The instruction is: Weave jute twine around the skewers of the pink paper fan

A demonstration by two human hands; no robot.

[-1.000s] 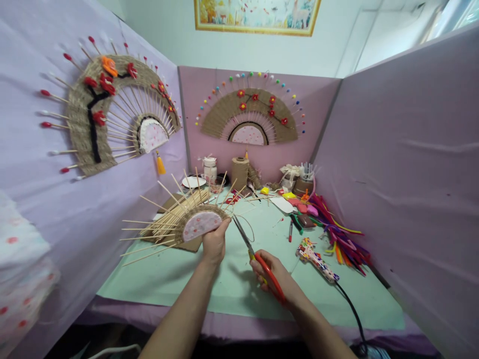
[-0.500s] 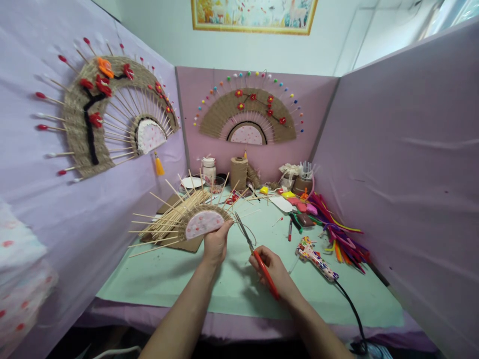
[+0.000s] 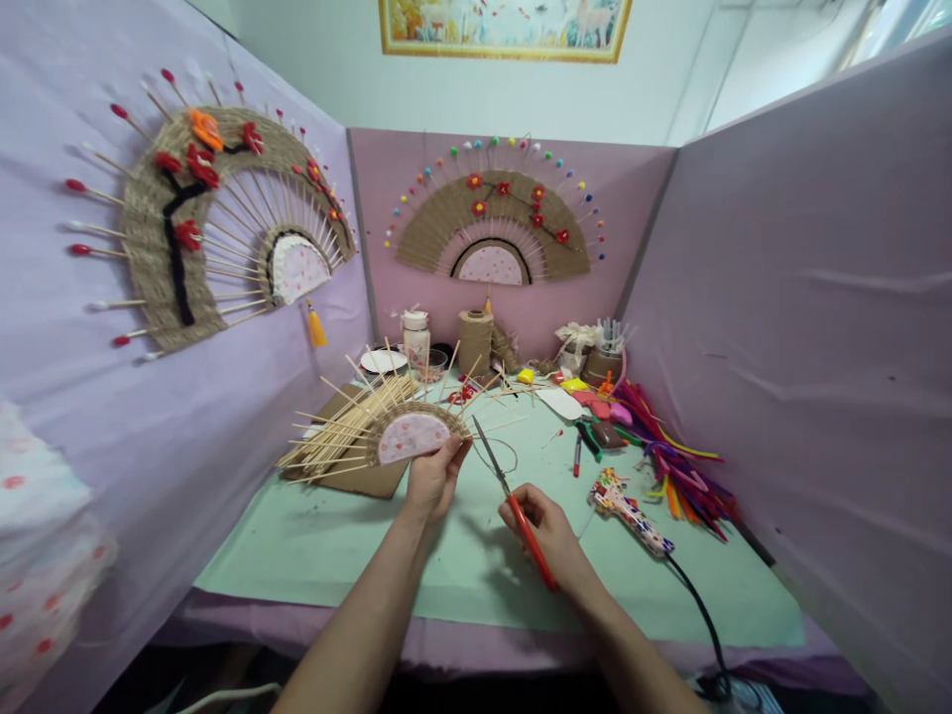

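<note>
My left hand (image 3: 435,478) grips the lower right corner of a half-round fan (image 3: 413,437), its fingers closed on the edge. The fan has a pale centre with pink spots, a woven twine band around it and thin sticks spreading outward. A loose end of twine (image 3: 515,458) loops away from the fan's right side. In my right hand (image 3: 546,526) is a pair of scissors (image 3: 530,540) with red handles. The blades point up and to the left, close to the twine and the fan's right corner. They look closed or nearly so.
Bundled sticks (image 3: 349,436) lie on cardboard (image 3: 379,483) behind the fan. A patterned glue gun (image 3: 632,516) with a black cord rests at right, near colourful pipe cleaners (image 3: 680,461). A twine spool (image 3: 474,343) stands at the back. Finished fans hang on the left partition and back panel (image 3: 423,220).
The fan has shifted slightly right and tilted in my left hand. The scissors stay near its right corner, with their tips a little higher.
</note>
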